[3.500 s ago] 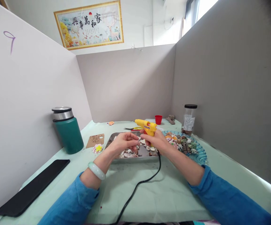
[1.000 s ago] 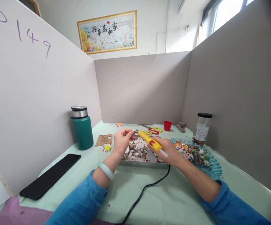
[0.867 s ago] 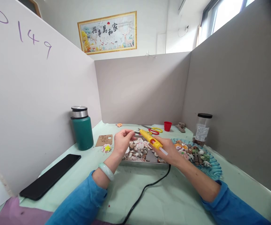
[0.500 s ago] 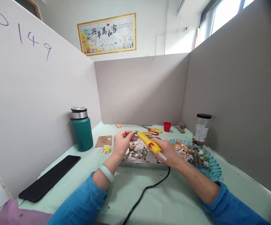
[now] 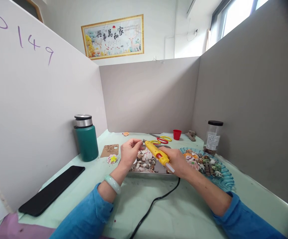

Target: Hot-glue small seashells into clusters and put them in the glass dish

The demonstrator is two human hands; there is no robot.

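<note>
My right hand (image 5: 177, 161) grips a yellow glue gun (image 5: 155, 151), its nozzle pointing left toward my left fingertips and a clear glue stick poking out its back. My left hand (image 5: 130, 152) is pinched shut just in front of the nozzle on something too small to make out. Both hands hover over a metal tray (image 5: 162, 168) filled with several seashells. The gun's black cord (image 5: 153, 202) trails toward me across the pale green table (image 5: 183, 212).
A blue glass plate (image 5: 227, 181) of coloured shells lies right of the tray. Behind are scissors (image 5: 163, 139), a red cup (image 5: 176, 134) and a clear jar (image 5: 213, 137). At left stand a green flask (image 5: 86, 137), a brown card (image 5: 109, 150) and a black phone (image 5: 51, 190). Partition walls enclose the table.
Since 3.5 s ago the glue gun has tilted from upright to lying slanted, nozzle toward my left fingers. Over the last second both hands have held nearly still.
</note>
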